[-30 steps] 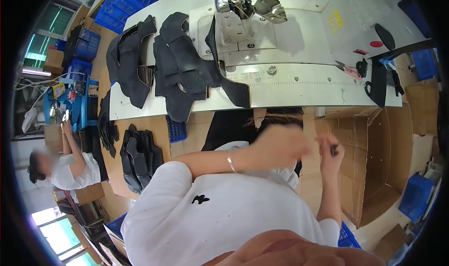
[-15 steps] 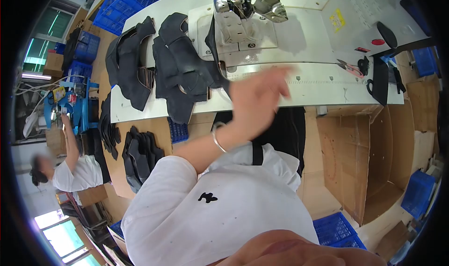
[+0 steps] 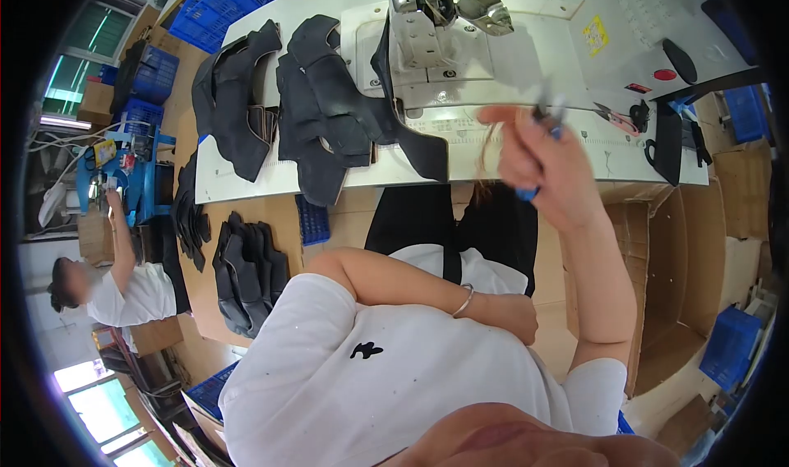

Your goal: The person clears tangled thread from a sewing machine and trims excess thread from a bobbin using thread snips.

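My right hand (image 3: 538, 167) is raised over the front edge of the white sewing table (image 3: 485, 167), blurred by motion. It is closed on small blue-handled thread snips (image 3: 555, 130), whose metal tip points up. Thin brownish strands (image 3: 485, 151) hang by its fingers. My left hand (image 3: 511, 317), with a bracelet at the wrist, lies across my waist; its fingers are hidden. A dark padded piece (image 3: 345, 110) lies on the table, one end reaching the front edge by the sewing machine (image 3: 423, 32). More dark pieces (image 3: 234, 97) lie to its left.
Scissors with pink handles (image 3: 618, 119) lie at the table's right. A large open cardboard box (image 3: 682, 278) stands below on the right. More dark pieces (image 3: 246, 274) are stacked at lower left. Another person (image 3: 136, 290) works at far left. Blue crates (image 3: 222, 11) stand behind.
My left hand has dropped from above the table edge to my waist. My right hand has come into view, holding the snips. The padded piece's end now shows at the front edge.
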Demonstrator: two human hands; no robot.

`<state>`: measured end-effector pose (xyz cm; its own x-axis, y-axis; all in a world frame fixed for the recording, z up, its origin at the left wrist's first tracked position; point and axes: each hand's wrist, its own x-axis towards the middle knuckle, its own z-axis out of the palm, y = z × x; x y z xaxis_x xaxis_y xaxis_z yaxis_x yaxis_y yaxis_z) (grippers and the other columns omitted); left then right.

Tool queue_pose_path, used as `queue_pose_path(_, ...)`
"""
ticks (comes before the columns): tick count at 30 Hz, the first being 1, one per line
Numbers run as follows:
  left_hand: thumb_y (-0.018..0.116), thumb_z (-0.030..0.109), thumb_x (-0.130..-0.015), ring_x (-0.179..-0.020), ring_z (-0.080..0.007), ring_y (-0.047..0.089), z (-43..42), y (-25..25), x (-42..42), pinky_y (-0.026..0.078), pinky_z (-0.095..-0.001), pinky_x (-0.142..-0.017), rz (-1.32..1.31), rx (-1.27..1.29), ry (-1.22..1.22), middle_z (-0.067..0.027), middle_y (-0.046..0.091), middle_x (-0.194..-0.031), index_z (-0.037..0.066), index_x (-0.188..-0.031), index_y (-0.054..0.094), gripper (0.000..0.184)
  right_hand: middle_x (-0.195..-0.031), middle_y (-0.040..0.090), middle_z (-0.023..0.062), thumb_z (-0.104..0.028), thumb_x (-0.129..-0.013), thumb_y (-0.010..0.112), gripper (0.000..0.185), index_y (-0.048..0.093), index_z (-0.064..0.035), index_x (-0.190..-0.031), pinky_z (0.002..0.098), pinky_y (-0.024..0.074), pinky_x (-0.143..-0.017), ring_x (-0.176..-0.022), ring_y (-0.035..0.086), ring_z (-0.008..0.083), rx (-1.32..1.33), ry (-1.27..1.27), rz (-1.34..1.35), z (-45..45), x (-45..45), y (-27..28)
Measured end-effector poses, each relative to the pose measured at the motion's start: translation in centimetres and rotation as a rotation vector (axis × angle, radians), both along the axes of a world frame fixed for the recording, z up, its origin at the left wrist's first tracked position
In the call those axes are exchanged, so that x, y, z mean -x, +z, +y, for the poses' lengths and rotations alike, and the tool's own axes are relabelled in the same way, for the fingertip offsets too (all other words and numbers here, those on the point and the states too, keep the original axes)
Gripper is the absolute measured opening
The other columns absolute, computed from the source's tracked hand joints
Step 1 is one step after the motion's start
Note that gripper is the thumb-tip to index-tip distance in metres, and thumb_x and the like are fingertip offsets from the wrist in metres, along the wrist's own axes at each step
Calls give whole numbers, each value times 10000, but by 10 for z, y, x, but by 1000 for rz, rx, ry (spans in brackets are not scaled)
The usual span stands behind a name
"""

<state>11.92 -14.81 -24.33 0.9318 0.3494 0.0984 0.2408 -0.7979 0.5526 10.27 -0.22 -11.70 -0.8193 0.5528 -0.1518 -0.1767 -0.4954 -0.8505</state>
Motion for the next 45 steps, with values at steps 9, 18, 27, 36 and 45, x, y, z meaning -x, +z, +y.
queue_pose_path(9,622,189,-770,-530,-175,530,30,57,120,403,-297,-449,-636,-391,921,10,509,-629,118,-769,613,71,-685,478,-12,-121,-909,544,144,586,4,-849,242,297,-545,-631,382,67,-479,-559,-947,-116,-188,-162)
queue_pose_path(18,463,169,-952,-590,-74,533,91,133,170,381,-191,-472,-1705,840,1334,-100,619,-948,-29,-1123,512,266,-873,604,179,-224,-849,582,393,528,-1,-1169,369,467,-703,-823,592,268,245,244,-2026,-457,-579,-259)
queue_pose_path(27,527,157,-839,-505,-146,549,40,65,91,424,-277,-445,-288,-241,812,-26,558,-568,39,-941,631,187,-800,545,19,-133,-859,579,146,553,-21,-950,232,442,-546,-670,532,94,400,-752,-925,-215,-390,-310)
queue_pose_path(36,567,156,-745,-575,-194,598,2,-10,25,453,-302,-478,27,19,178,-21,578,-637,72,-750,588,87,-643,535,16,-276,-939,468,302,608,-24,-1026,205,230,-442,-476,273,36,34,124,-89,-10,-21,-37)
queue_pose_path(45,697,226,-716,-790,-236,606,35,36,102,490,-327,-592,-461,-182,970,-57,616,-818,95,-820,625,182,-695,563,0,-88,-883,559,138,600,2,-786,241,351,-550,-598,429,76,-398,-348,-764,-71,-156,-141)
